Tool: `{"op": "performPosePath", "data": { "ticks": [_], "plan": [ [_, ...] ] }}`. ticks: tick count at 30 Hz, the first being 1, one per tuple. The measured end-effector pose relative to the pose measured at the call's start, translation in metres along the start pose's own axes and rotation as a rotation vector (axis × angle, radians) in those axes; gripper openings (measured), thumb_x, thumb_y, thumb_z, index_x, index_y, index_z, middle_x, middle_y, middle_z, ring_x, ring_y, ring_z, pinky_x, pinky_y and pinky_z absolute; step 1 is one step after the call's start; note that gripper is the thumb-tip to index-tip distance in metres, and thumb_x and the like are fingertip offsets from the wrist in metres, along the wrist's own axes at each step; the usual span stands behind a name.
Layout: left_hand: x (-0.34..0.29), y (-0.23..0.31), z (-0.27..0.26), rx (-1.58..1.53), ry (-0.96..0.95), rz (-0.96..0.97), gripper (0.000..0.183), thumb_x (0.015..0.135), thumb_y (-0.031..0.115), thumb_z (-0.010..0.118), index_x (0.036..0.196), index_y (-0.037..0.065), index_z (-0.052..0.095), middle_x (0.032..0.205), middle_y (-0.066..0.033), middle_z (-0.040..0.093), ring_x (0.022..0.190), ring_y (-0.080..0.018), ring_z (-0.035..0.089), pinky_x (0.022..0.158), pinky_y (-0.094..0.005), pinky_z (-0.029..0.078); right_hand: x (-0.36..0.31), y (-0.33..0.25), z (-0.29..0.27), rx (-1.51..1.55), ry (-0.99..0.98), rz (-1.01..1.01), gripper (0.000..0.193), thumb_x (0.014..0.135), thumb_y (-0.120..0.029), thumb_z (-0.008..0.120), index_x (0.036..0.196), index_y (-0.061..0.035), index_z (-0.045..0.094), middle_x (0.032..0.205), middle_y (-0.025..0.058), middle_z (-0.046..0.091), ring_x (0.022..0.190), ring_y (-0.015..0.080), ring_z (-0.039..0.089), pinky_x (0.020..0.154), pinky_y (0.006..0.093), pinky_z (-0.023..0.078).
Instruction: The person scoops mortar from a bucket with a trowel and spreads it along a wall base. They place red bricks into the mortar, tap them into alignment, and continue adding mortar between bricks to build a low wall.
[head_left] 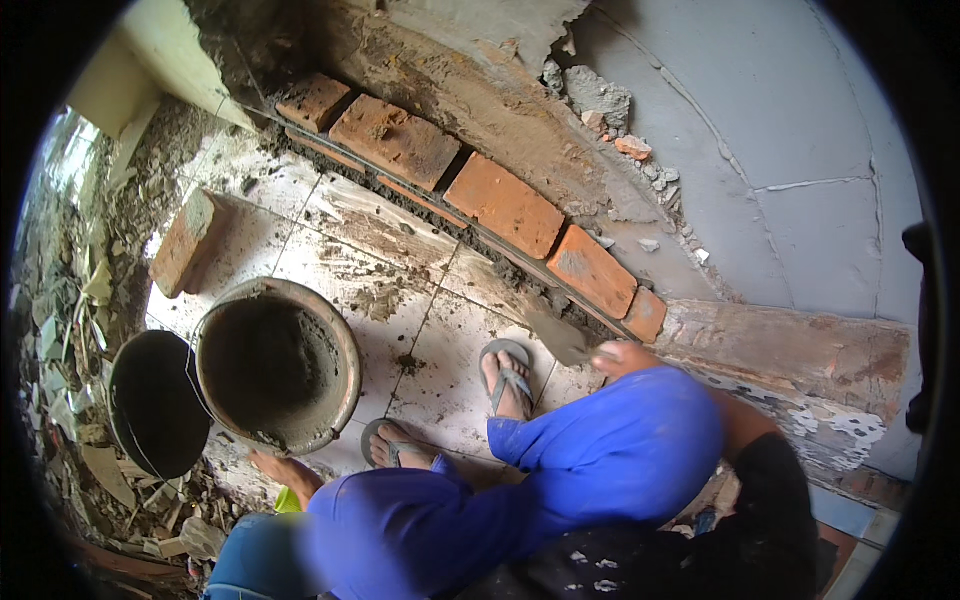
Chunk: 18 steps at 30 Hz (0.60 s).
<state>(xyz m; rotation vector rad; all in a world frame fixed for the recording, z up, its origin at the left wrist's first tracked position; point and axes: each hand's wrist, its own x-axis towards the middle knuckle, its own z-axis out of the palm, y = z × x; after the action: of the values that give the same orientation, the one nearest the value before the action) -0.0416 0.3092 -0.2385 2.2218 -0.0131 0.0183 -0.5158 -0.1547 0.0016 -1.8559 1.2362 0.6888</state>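
My right hand [622,360] is closed around the handle of a trowel [560,338], whose grey blade points left beside the low brick wall. Several orange bricks [505,203] lie end to end along this course, with dark mortar [440,208] beneath and gaps between some of them. At the lower left, my left hand [287,474] is partly hidden by my knee. It is beside a lime-green thing [288,500]; whether its fingers grip this is unclear. Just beyond that hand stands a round, mortar-smeared tub [349,350], dark inside.
A black bucket [155,405] tilts against the tub's left side. One loose brick [187,243] lies on the splattered white tiles [440,345]. Rubble [75,400] fills the left edge. A blue rounded thing [250,560] is by my left knee. Broken masonry [600,98] sits behind the wall.
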Motion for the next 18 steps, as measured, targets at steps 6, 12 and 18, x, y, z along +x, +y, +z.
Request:
{"op": "performPosePath", "data": {
  "ticks": [6, 12, 18],
  "plan": [
    [-0.074, 0.034, -0.019, -0.052, -0.531, -0.442, 0.059, 0.107, 0.046, 0.048, 0.139, -0.002, 0.057, 0.137, -0.0229, 0.060, 0.125, -0.0403, 0.055, 0.108, -0.0538, 0.042, 0.124, -0.069, 0.103, 1.292, -0.095, 0.064, 0.028, 0.108, -0.034, 0.061, 0.117, -0.0075, 0.064, 0.093, 0.0024, 0.064, 0.072, 0.0129, 0.060, 0.059, 0.0312, 0.052],
    [-0.100, 0.129, -0.038, -0.124, -1.193, -0.698, 0.060, 0.105, 0.048, 0.052, 0.138, -0.002, 0.057, 0.137, -0.0228, 0.061, 0.126, -0.0383, 0.057, 0.109, -0.0532, 0.043, 0.087, 0.009, 0.126, 1.588, -0.073, 0.121, 0.027, 0.103, -0.039, 0.067, 0.106, -0.0125, 0.068, 0.083, 0.0003, 0.064, 0.067, 0.0122, 0.059, 0.059, 0.0303, 0.049],
    [-0.062, 0.239, -0.053, -0.268, -1.647, -0.826, 0.062, 0.103, 0.049, 0.057, 0.138, -0.003, 0.057, 0.137, -0.0227, 0.062, 0.127, -0.0363, 0.058, 0.110, -0.0526, 0.044, -0.007, 0.114, 0.122, 0.558, 0.377, 0.143, 0.041, 0.103, -0.041, 0.062, 0.098, -0.0008, 0.068, 0.086, 0.0148, 0.070, 0.075, 0.0336, 0.065, 0.070, 0.0453, 0.051]
  ]
}}
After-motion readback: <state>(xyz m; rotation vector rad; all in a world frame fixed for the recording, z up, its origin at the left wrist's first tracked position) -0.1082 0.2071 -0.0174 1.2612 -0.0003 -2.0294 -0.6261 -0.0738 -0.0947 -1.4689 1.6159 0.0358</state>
